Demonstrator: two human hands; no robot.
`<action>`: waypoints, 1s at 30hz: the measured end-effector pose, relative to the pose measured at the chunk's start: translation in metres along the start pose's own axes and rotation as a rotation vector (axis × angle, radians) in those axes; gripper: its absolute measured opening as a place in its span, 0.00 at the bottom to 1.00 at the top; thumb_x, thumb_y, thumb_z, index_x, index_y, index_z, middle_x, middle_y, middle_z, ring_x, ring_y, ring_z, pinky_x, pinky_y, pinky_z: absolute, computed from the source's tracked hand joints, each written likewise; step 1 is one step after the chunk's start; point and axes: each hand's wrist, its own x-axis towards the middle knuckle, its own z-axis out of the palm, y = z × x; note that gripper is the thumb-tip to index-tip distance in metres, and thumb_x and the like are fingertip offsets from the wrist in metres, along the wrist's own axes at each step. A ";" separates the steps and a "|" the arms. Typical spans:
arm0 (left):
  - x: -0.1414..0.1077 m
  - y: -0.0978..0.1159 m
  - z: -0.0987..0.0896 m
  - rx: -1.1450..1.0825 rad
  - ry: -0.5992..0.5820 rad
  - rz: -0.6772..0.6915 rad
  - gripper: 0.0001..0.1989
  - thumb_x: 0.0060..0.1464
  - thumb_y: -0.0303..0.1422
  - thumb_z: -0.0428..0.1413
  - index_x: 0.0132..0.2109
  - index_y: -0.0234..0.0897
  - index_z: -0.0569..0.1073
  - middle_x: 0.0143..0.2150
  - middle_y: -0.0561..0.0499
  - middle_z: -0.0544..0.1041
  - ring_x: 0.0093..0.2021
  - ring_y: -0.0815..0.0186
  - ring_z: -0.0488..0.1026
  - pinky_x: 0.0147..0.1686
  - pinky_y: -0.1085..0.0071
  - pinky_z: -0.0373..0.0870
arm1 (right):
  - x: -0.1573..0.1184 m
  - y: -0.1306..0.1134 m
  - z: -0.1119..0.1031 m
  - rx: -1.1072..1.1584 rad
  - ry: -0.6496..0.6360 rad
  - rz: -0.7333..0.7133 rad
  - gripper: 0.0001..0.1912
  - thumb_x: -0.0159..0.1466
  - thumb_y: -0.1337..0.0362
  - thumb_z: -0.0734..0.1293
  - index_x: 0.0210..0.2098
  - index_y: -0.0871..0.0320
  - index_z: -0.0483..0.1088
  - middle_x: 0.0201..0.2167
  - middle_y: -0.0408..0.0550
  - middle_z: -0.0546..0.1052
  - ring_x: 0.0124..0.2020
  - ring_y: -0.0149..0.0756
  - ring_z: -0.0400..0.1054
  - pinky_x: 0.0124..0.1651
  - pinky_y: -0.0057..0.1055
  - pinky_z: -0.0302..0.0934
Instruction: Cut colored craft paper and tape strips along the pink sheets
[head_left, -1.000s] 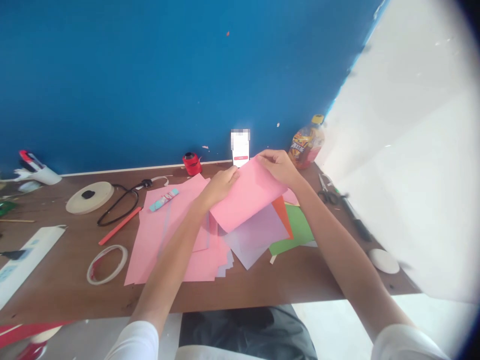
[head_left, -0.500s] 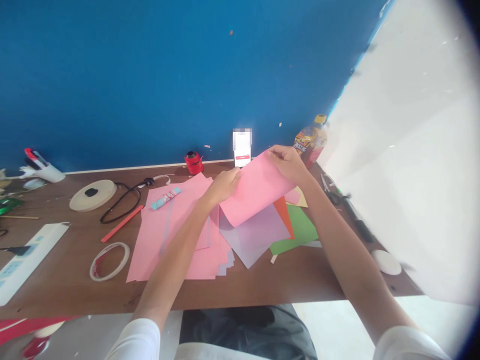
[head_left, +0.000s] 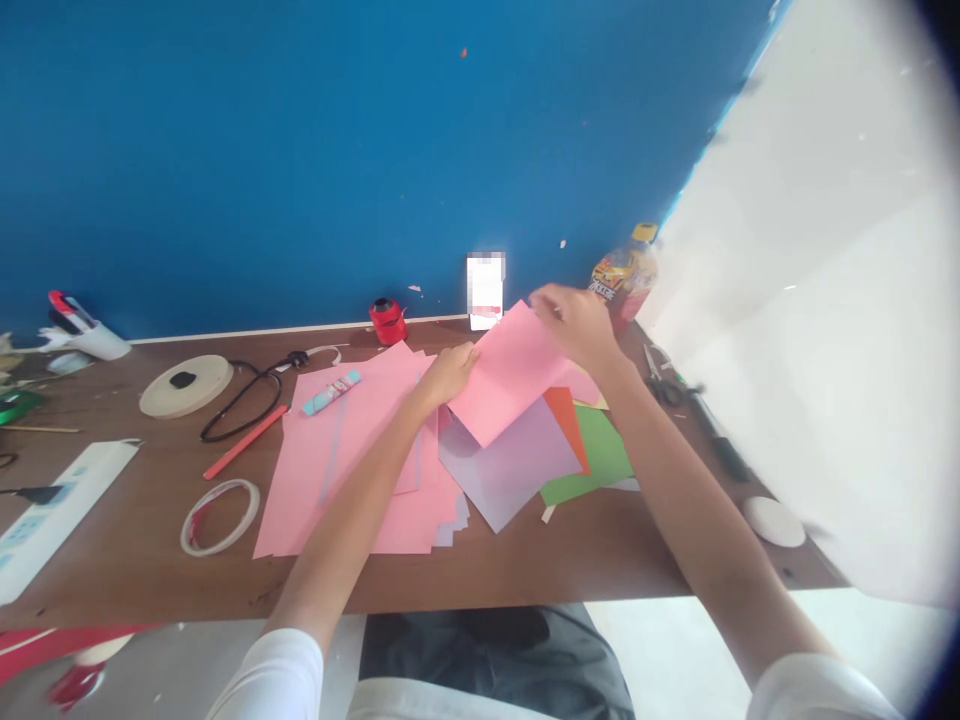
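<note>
A sheet of pink paper (head_left: 514,372) is held up at a slant over the desk. My left hand (head_left: 448,375) pinches its left edge, thumb on top. My right hand (head_left: 576,322) is closed at the sheet's upper right edge, fingers curled; the exact contact is partly hidden. Beneath the raised sheet lie a lavender sheet (head_left: 517,480), an orange sheet (head_left: 568,428) and a green sheet (head_left: 600,460). Left of them, under my left forearm, is a pile of pink sheets (head_left: 307,490) with a light-blue tube (head_left: 331,393) on it.
A roll of tape (head_left: 220,518), a red strip (head_left: 246,443), a black cable (head_left: 240,430) and a white power strip (head_left: 67,515) lie on the left. At the back stand a red container (head_left: 388,322), a lit phone (head_left: 486,290) and a bottle (head_left: 626,275). Scissors (head_left: 661,380) lie at right.
The pink sheet has turned and its lower corner has shifted slightly right. My right hand has curled its fingers more at the upper edge. My left hand keeps its hold.
</note>
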 end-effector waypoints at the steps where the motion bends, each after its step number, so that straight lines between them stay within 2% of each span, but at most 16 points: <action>1: 0.000 -0.004 0.003 0.020 -0.012 -0.024 0.19 0.70 0.41 0.36 0.36 0.39 0.64 0.37 0.44 0.76 0.39 0.57 0.73 0.39 0.64 0.64 | -0.003 -0.009 0.006 -0.078 -0.092 -0.001 0.17 0.69 0.61 0.57 0.41 0.56 0.76 0.35 0.53 0.80 0.36 0.44 0.71 0.37 0.35 0.55; 4: 0.000 -0.013 0.009 0.076 -0.037 -0.084 0.17 0.69 0.37 0.37 0.38 0.38 0.67 0.39 0.41 0.77 0.41 0.55 0.74 0.41 0.63 0.65 | -0.015 -0.031 0.033 -0.193 -0.372 -0.075 0.17 0.70 0.59 0.56 0.38 0.57 0.75 0.35 0.55 0.79 0.34 0.43 0.70 0.32 0.33 0.51; 6: -0.002 -0.015 0.011 0.116 -0.047 -0.110 0.16 0.68 0.34 0.38 0.40 0.37 0.68 0.41 0.39 0.78 0.43 0.54 0.75 0.42 0.62 0.66 | -0.023 -0.040 0.049 -0.229 -0.471 -0.109 0.16 0.71 0.59 0.56 0.38 0.57 0.74 0.35 0.56 0.79 0.34 0.43 0.71 0.32 0.33 0.50; 7: -0.003 -0.015 0.012 0.141 -0.053 -0.117 0.16 0.68 0.33 0.38 0.41 0.37 0.69 0.42 0.38 0.77 0.44 0.54 0.75 0.42 0.62 0.66 | -0.025 -0.042 0.056 -0.248 -0.479 -0.109 0.15 0.70 0.60 0.57 0.39 0.58 0.73 0.34 0.56 0.79 0.33 0.44 0.71 0.32 0.34 0.50; 9: -0.004 -0.012 0.014 0.194 -0.068 -0.131 0.15 0.68 0.33 0.39 0.43 0.36 0.70 0.44 0.37 0.77 0.46 0.53 0.75 0.42 0.62 0.67 | -0.029 -0.043 0.065 -0.218 -0.465 -0.101 0.10 0.68 0.62 0.60 0.45 0.58 0.70 0.36 0.54 0.79 0.33 0.43 0.71 0.31 0.33 0.50; 11: -0.005 -0.010 0.018 0.234 -0.095 -0.154 0.16 0.68 0.33 0.39 0.47 0.35 0.70 0.45 0.36 0.77 0.47 0.52 0.75 0.41 0.63 0.67 | -0.029 -0.043 0.069 -0.158 -0.408 -0.079 0.10 0.68 0.64 0.61 0.48 0.57 0.68 0.36 0.52 0.79 0.32 0.41 0.70 0.31 0.32 0.50; 14: -0.005 -0.007 0.024 0.269 -0.128 -0.181 0.18 0.67 0.32 0.38 0.52 0.33 0.70 0.46 0.34 0.77 0.47 0.51 0.76 0.41 0.62 0.68 | -0.026 -0.045 0.073 -0.133 -0.321 -0.023 0.09 0.71 0.60 0.59 0.45 0.56 0.68 0.33 0.50 0.79 0.31 0.40 0.70 0.31 0.32 0.50; 17: -0.004 -0.007 0.030 0.293 -0.136 -0.175 0.18 0.66 0.28 0.39 0.55 0.33 0.69 0.47 0.34 0.77 0.48 0.51 0.77 0.43 0.61 0.69 | -0.023 -0.048 0.079 -0.173 -0.321 0.022 0.19 0.72 0.50 0.56 0.41 0.56 0.71 0.33 0.53 0.79 0.32 0.42 0.70 0.31 0.33 0.50; 19: -0.004 -0.007 0.032 0.297 -0.137 -0.170 0.18 0.64 0.25 0.40 0.55 0.33 0.69 0.48 0.33 0.77 0.49 0.51 0.77 0.44 0.61 0.69 | -0.024 -0.050 0.086 -0.186 -0.340 0.024 0.24 0.73 0.49 0.52 0.41 0.56 0.73 0.34 0.55 0.79 0.34 0.44 0.70 0.32 0.34 0.53; 22: -0.005 -0.007 0.034 0.309 -0.118 -0.154 0.18 0.64 0.24 0.41 0.54 0.32 0.69 0.47 0.33 0.77 0.49 0.50 0.76 0.45 0.60 0.69 | -0.031 -0.045 0.098 -0.191 -0.296 -0.062 0.21 0.74 0.63 0.49 0.52 0.59 0.70 0.46 0.60 0.78 0.45 0.46 0.70 0.42 0.36 0.58; 25: -0.006 -0.006 0.037 0.374 -0.099 -0.141 0.17 0.64 0.22 0.41 0.53 0.31 0.69 0.47 0.33 0.77 0.49 0.51 0.77 0.44 0.61 0.69 | -0.045 -0.035 0.110 -0.256 -0.235 -0.140 0.28 0.69 0.73 0.48 0.67 0.66 0.57 0.65 0.67 0.64 0.61 0.53 0.60 0.55 0.44 0.56; 27: -0.007 -0.005 0.039 0.422 -0.095 -0.147 0.16 0.64 0.23 0.40 0.53 0.31 0.68 0.46 0.34 0.78 0.48 0.51 0.77 0.44 0.61 0.70 | -0.056 -0.028 0.116 -0.282 -0.234 -0.105 0.31 0.68 0.75 0.46 0.70 0.71 0.50 0.70 0.69 0.55 0.66 0.55 0.54 0.59 0.48 0.54; 30: -0.006 -0.005 0.041 0.453 -0.094 -0.156 0.17 0.68 0.27 0.38 0.53 0.31 0.68 0.44 0.35 0.78 0.47 0.50 0.78 0.43 0.60 0.71 | -0.071 -0.021 0.118 -0.277 -0.264 -0.060 0.32 0.71 0.68 0.46 0.72 0.73 0.44 0.72 0.70 0.50 0.71 0.57 0.47 0.65 0.50 0.50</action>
